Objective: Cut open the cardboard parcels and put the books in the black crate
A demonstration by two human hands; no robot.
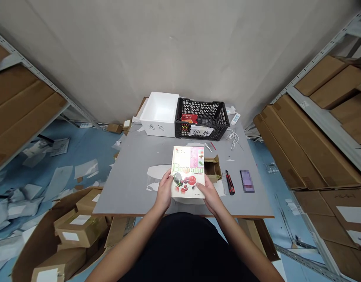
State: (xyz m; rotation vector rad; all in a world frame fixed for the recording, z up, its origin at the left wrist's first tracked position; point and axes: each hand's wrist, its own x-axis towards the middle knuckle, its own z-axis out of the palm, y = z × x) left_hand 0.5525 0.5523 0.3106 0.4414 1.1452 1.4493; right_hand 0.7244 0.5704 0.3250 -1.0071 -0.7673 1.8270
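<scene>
A book [184, 162] with fruit and vegetables on its pale cover is held upright above the grey table, cover facing me. My left hand [165, 190] grips its lower left edge, and my right hand [210, 192] grips the lower right edge, thumbs on the cover. Partly hidden behind the book, an open cardboard box [216, 169] lies on the table. A red and black box cutter [230, 183] rests to the right of my right hand, with a blurred purple item [247, 181] beyond it.
At the table's [124, 188] back stand a white foam box [161, 131] and a black crate [217, 135] holding a red book [189, 118]. A cable [233, 138] lies right of them. Shelves with cartons flank both sides; a large carton of boxes [80, 231] stands lower left.
</scene>
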